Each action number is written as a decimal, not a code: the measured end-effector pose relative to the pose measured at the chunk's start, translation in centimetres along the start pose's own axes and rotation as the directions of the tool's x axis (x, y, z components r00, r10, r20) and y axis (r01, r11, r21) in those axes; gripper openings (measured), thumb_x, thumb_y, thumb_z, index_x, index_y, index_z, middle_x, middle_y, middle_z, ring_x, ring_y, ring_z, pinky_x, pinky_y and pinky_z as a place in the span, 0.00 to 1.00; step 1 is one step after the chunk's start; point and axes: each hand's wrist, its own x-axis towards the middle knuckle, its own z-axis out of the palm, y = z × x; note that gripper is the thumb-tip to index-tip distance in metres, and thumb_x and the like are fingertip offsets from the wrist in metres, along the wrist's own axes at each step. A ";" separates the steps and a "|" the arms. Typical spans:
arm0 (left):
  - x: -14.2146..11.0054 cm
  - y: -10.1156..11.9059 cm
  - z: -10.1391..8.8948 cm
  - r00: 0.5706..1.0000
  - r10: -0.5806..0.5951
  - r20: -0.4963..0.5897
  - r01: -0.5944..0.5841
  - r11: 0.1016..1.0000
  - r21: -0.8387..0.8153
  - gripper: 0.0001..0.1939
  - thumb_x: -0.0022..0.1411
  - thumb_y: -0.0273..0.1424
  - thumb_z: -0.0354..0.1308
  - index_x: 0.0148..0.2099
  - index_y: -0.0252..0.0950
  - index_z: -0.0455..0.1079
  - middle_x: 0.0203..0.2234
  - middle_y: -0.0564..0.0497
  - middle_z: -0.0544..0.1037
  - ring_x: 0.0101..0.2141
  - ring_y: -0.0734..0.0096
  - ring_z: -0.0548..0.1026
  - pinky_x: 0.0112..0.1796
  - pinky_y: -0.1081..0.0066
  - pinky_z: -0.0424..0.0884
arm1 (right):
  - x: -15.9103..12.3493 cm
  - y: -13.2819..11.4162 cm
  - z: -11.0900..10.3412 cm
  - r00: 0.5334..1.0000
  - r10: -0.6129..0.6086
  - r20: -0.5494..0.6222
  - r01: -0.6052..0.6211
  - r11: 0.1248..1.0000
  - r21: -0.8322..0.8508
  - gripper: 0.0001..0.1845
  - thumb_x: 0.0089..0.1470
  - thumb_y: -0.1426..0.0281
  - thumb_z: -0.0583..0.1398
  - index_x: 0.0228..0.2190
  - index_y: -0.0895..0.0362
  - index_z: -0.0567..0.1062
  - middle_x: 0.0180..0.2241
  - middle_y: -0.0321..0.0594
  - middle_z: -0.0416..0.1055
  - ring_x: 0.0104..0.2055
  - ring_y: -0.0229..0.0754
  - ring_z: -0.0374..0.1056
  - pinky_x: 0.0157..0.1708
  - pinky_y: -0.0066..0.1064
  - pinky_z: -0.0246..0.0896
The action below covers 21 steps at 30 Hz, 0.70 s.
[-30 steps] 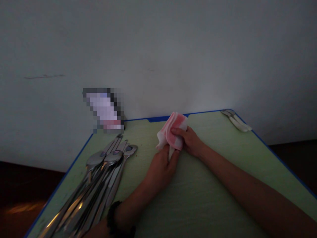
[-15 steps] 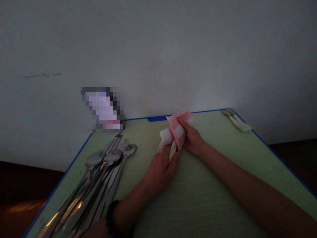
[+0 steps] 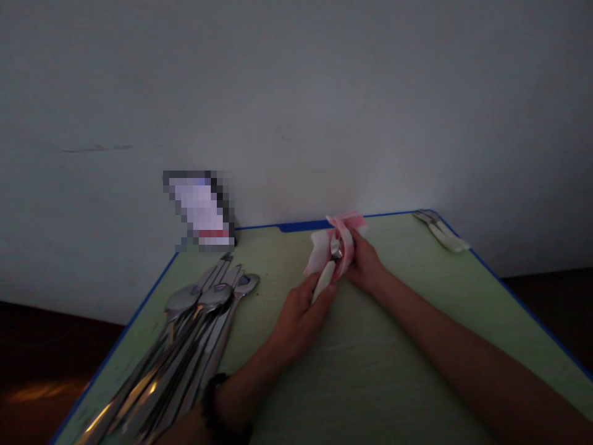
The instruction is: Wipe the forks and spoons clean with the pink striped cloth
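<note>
My left hand [image 3: 303,312] is closed around the white handle of a piece of cutlery [image 3: 325,278]. Its metal head pokes into a fold of a pink-and-white cloth [image 3: 319,250], so whether it is a fork or a spoon cannot be made out. The cloth is gripped by my right hand [image 3: 365,262], which wraps it about the metal end from the right. Both hands are just above the middle of the green table [image 3: 370,358].
A pile of metal spoons and other long cutlery [image 3: 199,321] lies at the left. White-handled forks [image 3: 442,232] rest by the far right corner. A blurred-out phone-like screen [image 3: 199,207] leans against the wall [image 3: 296,111] behind the blue-edged table.
The cloth has opened somewhat and now shows the metal head, which it covered before. My hands have shifted slightly, and the whole view has moved a little.
</note>
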 end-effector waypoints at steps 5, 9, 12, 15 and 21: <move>0.0 -0.2 0.2 0.999 0.036 -0.010 -0.037 0.983 -0.178 0.12 0.63 0.40 0.48 0.35 0.37 0.62 0.18 0.60 0.59 0.17 0.79 0.58 0.18 0.78 0.55 | -0.1 0.1 -0.2 0.996 -0.092 -0.001 0.090 0.977 -0.195 0.13 0.42 0.62 0.63 0.29 0.57 0.71 0.26 0.35 0.72 0.29 0.39 0.67 0.32 0.31 0.63; 0.3 -0.5 0.3 0.982 0.080 -0.174 -0.114 0.974 -0.198 0.14 0.64 0.41 0.44 0.34 0.36 0.60 0.20 0.58 0.61 0.20 0.77 0.60 0.19 0.77 0.57 | -0.3 0.7 -0.4 0.968 -0.249 0.040 0.228 0.800 -0.555 0.22 0.40 0.62 0.63 0.39 0.57 0.68 0.35 0.40 0.72 0.36 0.41 0.68 0.38 0.34 0.63; 0.4 -0.9 0.2 0.964 0.106 -0.244 -0.145 0.978 -0.152 0.12 0.65 0.38 0.43 0.38 0.36 0.60 0.22 0.57 0.63 0.21 0.76 0.62 0.22 0.77 0.59 | -0.2 1.1 -0.9 0.871 -0.491 0.008 0.299 0.517 -0.802 0.31 0.43 0.61 0.60 0.48 0.56 0.62 0.45 0.46 0.67 0.48 0.47 0.63 0.45 0.40 0.60; 0.5 -0.9 0.0 0.964 0.144 -0.222 -0.166 0.982 -0.085 0.11 0.65 0.36 0.42 0.39 0.36 0.61 0.21 0.57 0.63 0.22 0.75 0.63 0.24 0.76 0.60 | -0.6 1.0 -1.3 0.720 -0.676 0.154 0.349 0.162 -0.923 0.35 0.44 0.61 0.59 0.53 0.59 0.57 0.54 0.53 0.57 0.57 0.50 0.52 0.54 0.44 0.50; 0.4 -0.2 -0.1 0.955 0.254 -0.152 -0.231 0.961 0.154 0.14 0.65 0.31 0.42 0.49 0.35 0.62 0.39 0.47 0.73 0.38 0.66 0.71 0.41 0.67 0.66 | -2.8 0.2 -1.2 0.631 -0.664 0.401 0.527 -0.012 -0.850 0.13 0.53 0.63 0.53 0.39 0.54 0.71 0.46 0.47 0.66 0.51 0.48 0.58 0.55 0.44 0.47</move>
